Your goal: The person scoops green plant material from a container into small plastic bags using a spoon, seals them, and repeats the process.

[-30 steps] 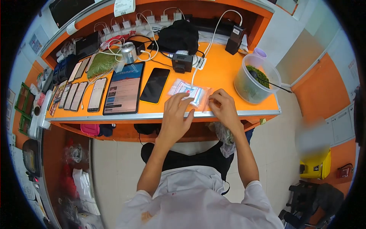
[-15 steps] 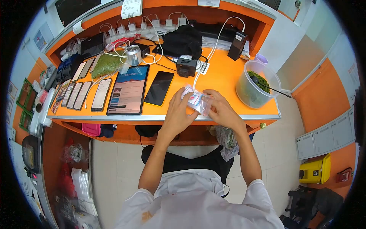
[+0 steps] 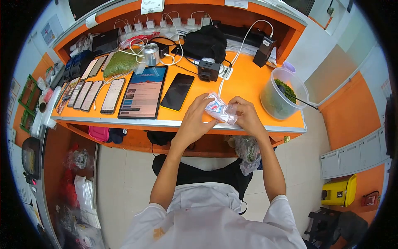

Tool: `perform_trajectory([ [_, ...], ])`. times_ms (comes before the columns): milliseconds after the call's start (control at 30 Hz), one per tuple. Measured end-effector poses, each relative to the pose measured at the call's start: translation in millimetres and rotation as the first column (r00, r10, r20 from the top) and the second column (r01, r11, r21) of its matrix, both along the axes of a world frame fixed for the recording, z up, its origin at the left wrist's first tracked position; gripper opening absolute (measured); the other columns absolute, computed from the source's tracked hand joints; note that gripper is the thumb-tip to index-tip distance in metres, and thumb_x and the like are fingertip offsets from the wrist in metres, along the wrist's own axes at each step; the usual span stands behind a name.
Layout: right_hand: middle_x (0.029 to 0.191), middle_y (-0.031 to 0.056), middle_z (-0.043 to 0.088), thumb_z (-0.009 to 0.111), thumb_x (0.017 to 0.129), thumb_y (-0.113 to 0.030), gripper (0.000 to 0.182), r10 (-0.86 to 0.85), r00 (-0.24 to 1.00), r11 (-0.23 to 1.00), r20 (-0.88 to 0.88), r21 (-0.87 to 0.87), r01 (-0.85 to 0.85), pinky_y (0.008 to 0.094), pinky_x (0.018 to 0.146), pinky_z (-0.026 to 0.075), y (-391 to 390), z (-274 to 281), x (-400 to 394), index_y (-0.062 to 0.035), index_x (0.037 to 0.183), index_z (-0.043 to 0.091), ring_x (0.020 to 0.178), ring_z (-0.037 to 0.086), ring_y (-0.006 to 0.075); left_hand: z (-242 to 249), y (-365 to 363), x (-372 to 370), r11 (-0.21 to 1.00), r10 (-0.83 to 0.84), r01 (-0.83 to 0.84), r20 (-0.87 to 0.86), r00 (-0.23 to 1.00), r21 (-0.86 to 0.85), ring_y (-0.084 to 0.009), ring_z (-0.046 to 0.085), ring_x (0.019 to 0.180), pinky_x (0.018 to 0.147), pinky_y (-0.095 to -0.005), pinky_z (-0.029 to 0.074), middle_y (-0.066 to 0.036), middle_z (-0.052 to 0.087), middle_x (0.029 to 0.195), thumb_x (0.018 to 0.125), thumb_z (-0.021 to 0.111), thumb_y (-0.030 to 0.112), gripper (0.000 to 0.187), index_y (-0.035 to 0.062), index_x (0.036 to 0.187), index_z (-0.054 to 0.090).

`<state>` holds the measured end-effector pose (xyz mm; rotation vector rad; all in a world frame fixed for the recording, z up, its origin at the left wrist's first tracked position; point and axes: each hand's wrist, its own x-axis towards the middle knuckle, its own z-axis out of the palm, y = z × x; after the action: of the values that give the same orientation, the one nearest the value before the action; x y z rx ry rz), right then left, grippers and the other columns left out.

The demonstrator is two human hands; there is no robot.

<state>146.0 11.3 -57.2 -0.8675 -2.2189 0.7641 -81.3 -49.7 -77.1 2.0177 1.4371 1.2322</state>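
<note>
Near the front edge of the orange desk point(image 3: 244, 89), a small clear plastic packet point(image 3: 219, 110) with a red and blue print on white is between my two hands. My left hand point(image 3: 195, 118) is closed on its left side, thumb below and fingers above. With bent fingers, my right hand point(image 3: 247, 116) pinches the packet's crinkled right end. What lies inside the packet is too small to make out. Left of my hands lie a black phone with a yellow edge point(image 3: 177, 92) and a tablet point(image 3: 143, 93) with its screen lit.
A clear tub point(image 3: 271, 101) of green shredded material, with a dark handle sticking out, stands at the right. Several phones point(image 3: 112, 96), a green bag point(image 3: 120, 64) and a can point(image 3: 151, 54) fill the left. Chargers, cables and a black cloth point(image 3: 205, 43) lie behind.
My right hand has closed in on the packet's right end and its fingers have drawn together. The packet's printed face shows more fully. The whole view has shifted slightly.
</note>
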Motion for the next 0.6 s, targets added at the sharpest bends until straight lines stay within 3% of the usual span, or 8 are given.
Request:
perform_trajectory([
  [67,0.106,0.0105,0.066,0.072,0.075,0.011,0.028,0.005,0.999,0.999,-0.035,-0.047,-0.006,0.0318,0.084,0.052,1.9,-2.3,-0.8,0.0059,0.103,0.074,0.096,0.066,0.0235,-4.0,1.4,-0.1,1.0,0.002,-0.002,-0.023,1.0,0.016,-0.04,0.051,0.14,0.117,-0.0455,0.042,-0.02,0.051,0.151,0.079,0.088,0.016,0.066,0.0026,0.137,0.059],
  [200,0.107,0.0096,0.066,0.069,0.079,0.01,0.028,0.092,0.996,0.986,0.024,-0.145,-0.087,0.0311,0.084,0.052,10.4,8.1,7.8,0.0065,0.106,0.074,0.095,0.065,0.0223,-1.6,2.1,-1.7,1.0,0.025,-0.025,0.002,1.0,-0.015,-0.0405,0.054,0.137,0.115,-0.0448,0.044,-0.02,0.053,0.148,0.08,0.087,0.014,0.063,0.0016,0.135,0.059],
  [367,0.109,0.0144,0.067,0.065,0.087,0.007,0.02,0.131,0.991,0.947,-0.008,-0.295,-0.128,0.0333,0.085,0.053,22.5,7.4,12.7,0.0122,0.106,0.07,0.094,0.066,0.0238,-4.3,3.5,-3.7,1.0,0.022,-0.022,0.03,0.999,-0.018,-0.0425,0.055,0.134,0.112,-0.0455,0.046,-0.022,0.053,0.147,0.08,0.085,0.012,0.063,0.0006,0.135,0.058],
  [467,0.106,0.0111,0.068,0.057,0.089,0.008,0.029,0.115,0.993,0.94,-0.026,-0.321,-0.117,0.0292,0.082,0.051,27.1,1.4,13.2,0.008,0.113,0.073,0.093,0.062,0.0165,-3.7,2.7,-3.6,0.999,0.036,-0.036,0.004,0.999,-0.01,-0.0429,0.055,0.134,0.111,-0.0455,0.046,-0.022,0.054,0.147,0.079,0.084,0.011,0.063,0.0007,0.136,0.058],
  [600,0.107,0.0115,0.068,0.059,0.088,0.008,0.027,0.12,0.992,0.965,0.044,-0.24,-0.106,0.0302,0.081,0.053,20.2,12.1,5.1,0.0079,0.111,0.073,0.092,0.064,0.0173,-7.5,5.4,-3.8,1.0,0.03,-0.03,0.022,0.999,-0.005,-0.0428,0.055,0.134,0.111,-0.0456,0.046,-0.022,0.053,0.147,0.079,0.084,0.012,0.063,0.0008,0.136,0.057],
])
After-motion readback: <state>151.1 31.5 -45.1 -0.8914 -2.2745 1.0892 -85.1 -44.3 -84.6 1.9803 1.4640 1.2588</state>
